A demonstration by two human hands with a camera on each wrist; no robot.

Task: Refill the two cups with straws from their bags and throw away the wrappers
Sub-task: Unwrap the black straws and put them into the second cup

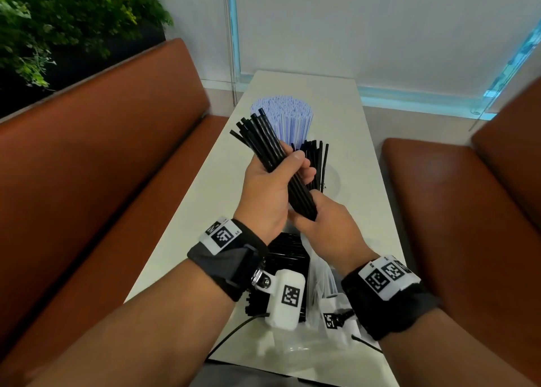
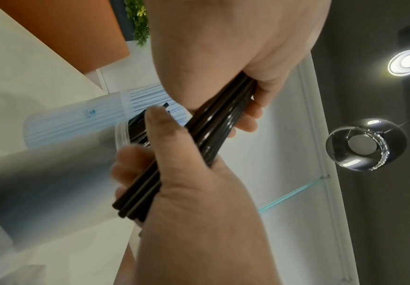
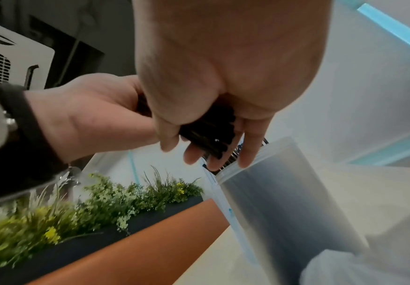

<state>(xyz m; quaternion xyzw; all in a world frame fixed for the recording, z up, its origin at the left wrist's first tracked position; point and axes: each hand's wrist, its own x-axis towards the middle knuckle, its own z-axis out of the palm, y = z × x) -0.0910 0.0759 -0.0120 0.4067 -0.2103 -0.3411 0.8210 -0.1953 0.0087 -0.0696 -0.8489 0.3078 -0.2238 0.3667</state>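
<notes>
A bundle of black straws slants up to the left above the table. My left hand grips its middle, with the fingers curled round it. My right hand holds the lower end between thumb and fingers. Just behind the hands stands a clear cup with some black straws in it. Farther back, a second cup is packed with white, blue-striped straws. An open bag of black straws lies under my wrists.
The narrow white table runs between two brown benches. A crumpled clear wrapper lies at the near edge beside the bag. Plants stand behind the left bench.
</notes>
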